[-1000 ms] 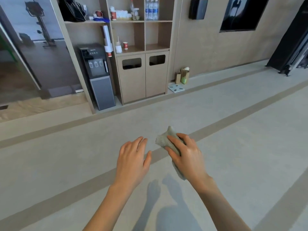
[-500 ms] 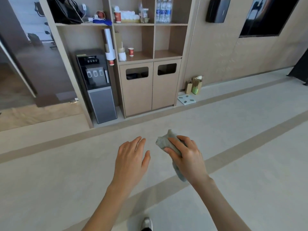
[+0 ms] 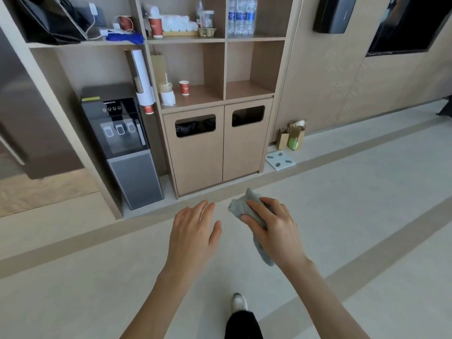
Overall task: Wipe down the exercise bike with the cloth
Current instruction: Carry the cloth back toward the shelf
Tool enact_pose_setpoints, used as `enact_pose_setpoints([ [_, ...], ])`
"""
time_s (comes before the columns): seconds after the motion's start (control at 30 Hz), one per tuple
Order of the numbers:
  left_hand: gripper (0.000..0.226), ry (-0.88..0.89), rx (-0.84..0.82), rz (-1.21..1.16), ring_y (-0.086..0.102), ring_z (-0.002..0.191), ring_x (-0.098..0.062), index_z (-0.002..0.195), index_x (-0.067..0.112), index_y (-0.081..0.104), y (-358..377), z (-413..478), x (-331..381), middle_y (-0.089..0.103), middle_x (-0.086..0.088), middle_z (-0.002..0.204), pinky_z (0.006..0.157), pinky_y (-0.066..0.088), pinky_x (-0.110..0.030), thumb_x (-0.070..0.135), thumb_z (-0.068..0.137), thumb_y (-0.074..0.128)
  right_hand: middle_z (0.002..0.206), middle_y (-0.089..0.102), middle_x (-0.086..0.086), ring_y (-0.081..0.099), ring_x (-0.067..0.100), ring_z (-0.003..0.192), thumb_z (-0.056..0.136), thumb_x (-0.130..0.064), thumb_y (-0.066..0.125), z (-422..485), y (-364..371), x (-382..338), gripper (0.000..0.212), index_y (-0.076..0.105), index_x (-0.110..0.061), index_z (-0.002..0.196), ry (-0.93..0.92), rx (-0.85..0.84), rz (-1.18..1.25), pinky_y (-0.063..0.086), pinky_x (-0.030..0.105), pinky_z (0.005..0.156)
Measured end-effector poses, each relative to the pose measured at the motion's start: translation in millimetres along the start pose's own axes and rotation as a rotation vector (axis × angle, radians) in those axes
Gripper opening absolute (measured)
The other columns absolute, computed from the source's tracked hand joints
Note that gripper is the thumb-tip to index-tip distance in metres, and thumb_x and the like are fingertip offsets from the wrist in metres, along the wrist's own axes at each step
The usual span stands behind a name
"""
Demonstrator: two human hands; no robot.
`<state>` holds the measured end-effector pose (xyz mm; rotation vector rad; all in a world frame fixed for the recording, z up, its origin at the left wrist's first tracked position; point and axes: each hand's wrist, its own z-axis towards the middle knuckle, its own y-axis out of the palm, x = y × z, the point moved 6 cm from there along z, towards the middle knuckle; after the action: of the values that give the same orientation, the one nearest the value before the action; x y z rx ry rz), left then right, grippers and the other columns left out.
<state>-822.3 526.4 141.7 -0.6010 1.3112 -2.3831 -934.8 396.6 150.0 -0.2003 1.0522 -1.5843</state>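
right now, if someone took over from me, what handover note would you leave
Left grip: open, fingers straight, holding nothing.
Right grip: holds the crumpled grey-green fabric cloth, one end hanging below the hand.
Exercise bike: not in view; ahead stand a tan wooden shelf cabinet and a dark grey water dispenser.
Done: cloth in hand.
Left: reach the bike and wipe it.

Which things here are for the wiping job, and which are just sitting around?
For the job: grey cloth, gripped by the right hand. The bike is not in view.
Just sitting around: water dispenser, water bottles, red cup, paper bags.
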Motion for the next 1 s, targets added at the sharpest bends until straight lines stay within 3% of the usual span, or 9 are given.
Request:
enact_pose_setpoints([
  [0.17, 0.034, -0.046, -0.016, 0.013, 0.062, 0.106, -0.028, 0.117, 0.006, 0.063, 62, 111, -33, 0.064, -0.009, 0.120, 0.095, 0.046, -0.044, 0.023, 0.087, 0.064, 0.106, 0.066, 0.011, 0.063, 0.034, 0.088, 0.080, -0.030, 0.074, 108, 63, 55, 0.030, 0.072, -0.014, 0.104, -0.025, -0.017, 0.036, 0.056, 0.039, 0.062],
  [0.6, 0.032, -0.179, 0.028, 0.050, 0.065, 0.099, -0.027, 0.112, 0.007, 0.066, 171, 347, -125, 0.066, -0.009, 0.117, 0.091, 0.048, -0.044, 0.021, 0.083, 0.069, 0.109, 0.066, 0.012, 0.064, 0.033, 0.090, 0.081, -0.028, 0.074, 362, 211, 138, 0.029, 0.072, -0.013, 0.106, -0.157, -0.100, 0.134, 0.057, 0.044, 0.066],
  [0.83, 0.035, -0.199, 0.045, 0.073, 0.065, 0.094, -0.033, 0.109, 0.001, 0.067, 235, 470, -206, 0.066, -0.016, 0.115, 0.088, 0.049, -0.047, 0.013, 0.077, 0.075, 0.107, 0.066, 0.010, 0.064, 0.032, 0.089, 0.079, -0.028, 0.075, 486, 320, 167, 0.028, 0.072, -0.014, 0.103, -0.203, -0.092, 0.144, 0.058, 0.042, 0.057],
  [1.0, 0.033, -0.208, 0.044, 0.085, 0.062, 0.102, -0.030, 0.116, 0.003, 0.064, 267, 570, -274, 0.062, -0.014, 0.122, 0.095, 0.046, -0.045, 0.016, 0.085, 0.063, 0.109, 0.066, 0.008, 0.064, 0.030, 0.091, 0.080, -0.030, 0.074, 591, 389, 172, 0.028, 0.072, -0.016, 0.104, -0.198, -0.082, 0.159, 0.057, 0.040, 0.060],
])
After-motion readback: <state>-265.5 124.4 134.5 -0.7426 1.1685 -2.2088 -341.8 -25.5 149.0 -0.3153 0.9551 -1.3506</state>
